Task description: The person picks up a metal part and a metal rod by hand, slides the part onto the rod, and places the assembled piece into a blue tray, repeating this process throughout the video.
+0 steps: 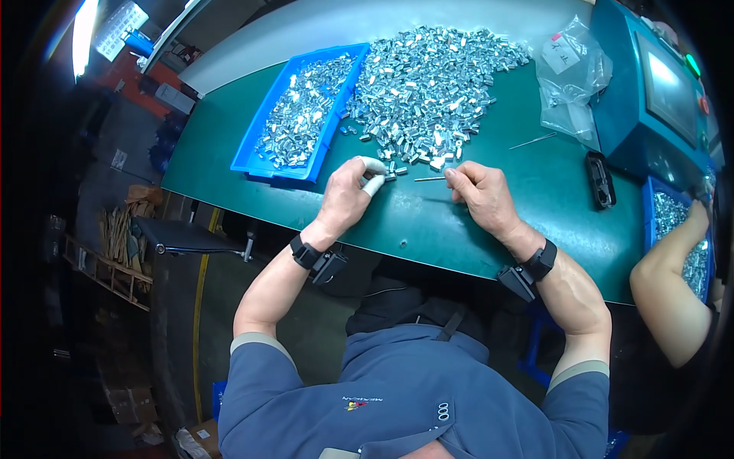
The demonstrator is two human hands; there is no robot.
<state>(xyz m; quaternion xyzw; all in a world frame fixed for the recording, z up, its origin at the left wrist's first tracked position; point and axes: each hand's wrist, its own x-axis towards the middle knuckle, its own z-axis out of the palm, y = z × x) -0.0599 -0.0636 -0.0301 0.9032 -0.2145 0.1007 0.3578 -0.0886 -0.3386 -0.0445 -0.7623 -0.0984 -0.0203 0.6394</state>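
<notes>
My left hand (346, 193), with white covers on its thumb and a finger, pinches a small silver metal piece (391, 177) at the near edge of a heap. My right hand (486, 197) grips a thin metal rod (429, 179), which points left toward that piece, with a small gap between them. Just beyond both hands spreads the large heap of small metal pieces (428, 92), loose on the green table (436, 237). Left of the heap, a blue tray (246, 150) holds many more such pieces.
At the right stand a teal machine with a screen (667, 88), a clear plastic bag (569, 96), a thin metal tool (533, 141) and a black case (601, 180). Another person's arm (671, 298) reaches into a second blue tray (650, 222) at the far right.
</notes>
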